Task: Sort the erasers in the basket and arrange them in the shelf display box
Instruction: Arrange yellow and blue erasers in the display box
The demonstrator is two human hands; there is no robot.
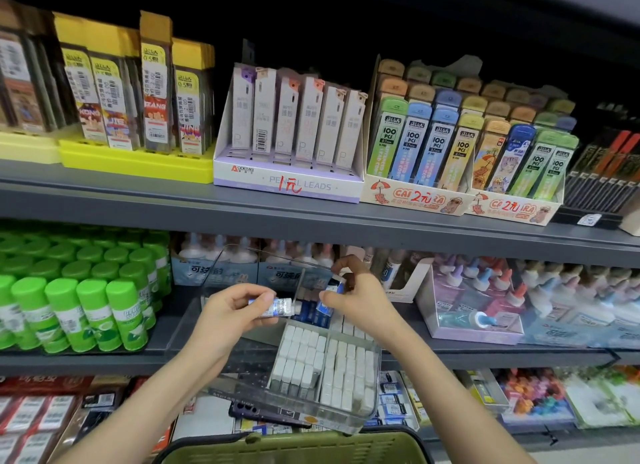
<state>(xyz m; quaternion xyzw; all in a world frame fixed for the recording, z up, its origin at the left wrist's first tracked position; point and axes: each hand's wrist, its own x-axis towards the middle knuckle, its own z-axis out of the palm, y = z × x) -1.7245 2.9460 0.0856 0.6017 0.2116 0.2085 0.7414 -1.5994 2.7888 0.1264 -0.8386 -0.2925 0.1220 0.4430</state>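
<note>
**Two hands, one eraser in each, over the display box**

The left hand [230, 311] pinches a blue-and-white sleeved eraser [277, 307] between thumb and curled fingers. It holds the eraser level, free end pointing right toward the clear display box [374, 377]. The right hand [362, 290] grips a second blue eraser [336, 286] between thumb and bent index finger, just above the box's rear compartments, where more blue-sleeved erasers [308, 314] stand. The two held erasers are near each other but apart. Rows of upright white erasers [311, 356] fill the front compartments. The box juts forward from the shelf [86, 363], above the green basket [294, 446]. Green-capped glue sticks [86, 311] stand to the left.
</note>
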